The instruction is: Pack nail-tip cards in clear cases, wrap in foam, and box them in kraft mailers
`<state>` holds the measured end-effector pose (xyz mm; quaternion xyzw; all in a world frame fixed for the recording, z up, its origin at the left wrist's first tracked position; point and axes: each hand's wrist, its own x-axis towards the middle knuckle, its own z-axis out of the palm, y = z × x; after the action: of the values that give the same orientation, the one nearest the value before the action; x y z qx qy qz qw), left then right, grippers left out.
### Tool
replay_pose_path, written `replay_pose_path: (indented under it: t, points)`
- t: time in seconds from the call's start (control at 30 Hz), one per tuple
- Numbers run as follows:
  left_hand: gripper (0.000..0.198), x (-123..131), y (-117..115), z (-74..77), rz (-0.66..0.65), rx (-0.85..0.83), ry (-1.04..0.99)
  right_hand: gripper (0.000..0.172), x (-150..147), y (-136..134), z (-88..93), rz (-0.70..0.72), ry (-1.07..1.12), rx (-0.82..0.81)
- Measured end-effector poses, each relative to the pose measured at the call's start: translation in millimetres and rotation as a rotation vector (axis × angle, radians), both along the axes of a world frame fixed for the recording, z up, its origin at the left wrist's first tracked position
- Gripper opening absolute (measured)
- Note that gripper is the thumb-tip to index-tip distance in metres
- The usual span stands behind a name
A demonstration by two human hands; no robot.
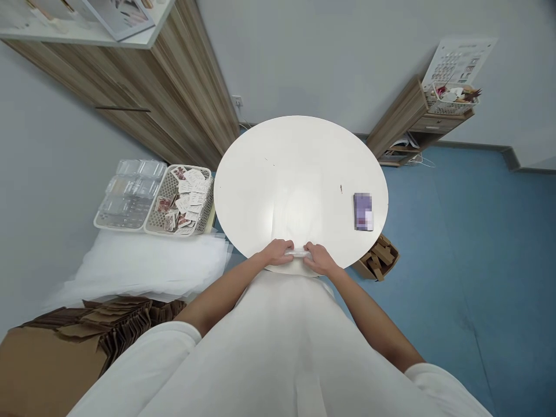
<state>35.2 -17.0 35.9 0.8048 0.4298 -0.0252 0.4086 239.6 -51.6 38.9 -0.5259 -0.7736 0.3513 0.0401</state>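
Note:
At the near edge of the round white table (299, 145), my left hand (278, 252) and my right hand (319, 258) are closed on the two ends of a small whitish roll (297, 253). From the roll a thin, see-through white sheet (297, 208) seems to run flat up the tabletop, its edges faint against the white. What lies inside the roll, if anything, is hidden. Over to the right on the table sits a purple, blurred flat item (363, 211).
Left of the table stand a white basket of printed cards (179, 200), a tray of clear plastic boxes (130, 194), a stack of white sheets (147, 263) and flattened cardboard (52, 359). A carton of cardboard pieces (377, 258) is on the floor at right.

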Motion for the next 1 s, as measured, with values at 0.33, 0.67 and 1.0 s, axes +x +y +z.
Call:
replay_pose_path:
  t: [0.33,0.67,1.0]
  points:
    - [0.034,-18,30,-3.3,0.315,-0.35,-0.134,0.026,11,45,-0.1,-0.155,0.07,-0.239]
    - [0.021,-30,26,-34.4,0.67,-0.358,-0.175,0.024,21,52,-34.3,-0.441,0.142,-0.24]
    - [0.01,-29,22,-32.5,0.703,-0.221,0.059,0.025,20,39,-39.0,-0.616,0.032,-0.084]
